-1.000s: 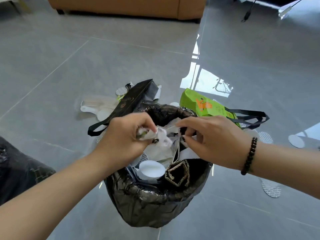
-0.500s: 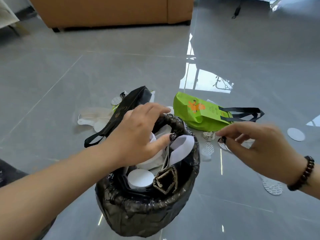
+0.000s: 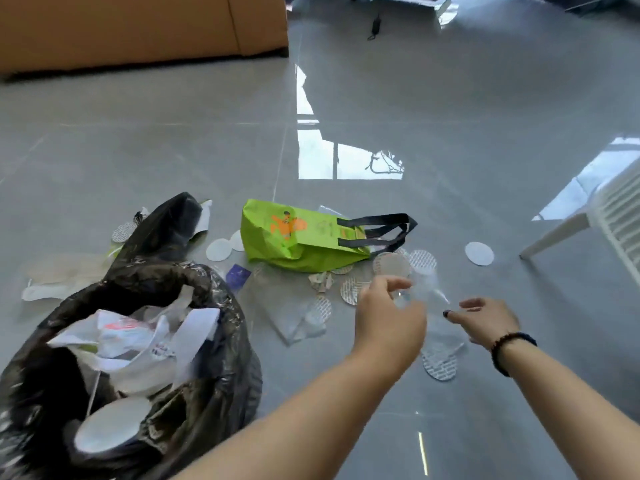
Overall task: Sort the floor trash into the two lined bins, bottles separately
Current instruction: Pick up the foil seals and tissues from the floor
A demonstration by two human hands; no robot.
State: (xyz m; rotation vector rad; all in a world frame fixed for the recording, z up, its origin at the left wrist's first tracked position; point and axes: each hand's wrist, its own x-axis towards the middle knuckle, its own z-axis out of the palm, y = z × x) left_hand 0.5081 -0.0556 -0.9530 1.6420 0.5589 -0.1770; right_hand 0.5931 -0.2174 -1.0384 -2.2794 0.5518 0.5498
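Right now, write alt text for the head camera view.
Both hands, left hand and right hand, reach toward round foil discs scattered on a grey floor. A full black-lined bin stands at left, with a green bag lying behind the litter.

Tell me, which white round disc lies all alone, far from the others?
The plain white disc far right, near the chair leg. The others cluster around the green bag.

A home living room, by the look of it: a tan sofa (image 3: 138, 29) stands far beyond the hands on glossy grey floor tiles (image 3: 450, 133) that mirror a window, and a white plastic chair (image 3: 595, 216) sits off to their right.
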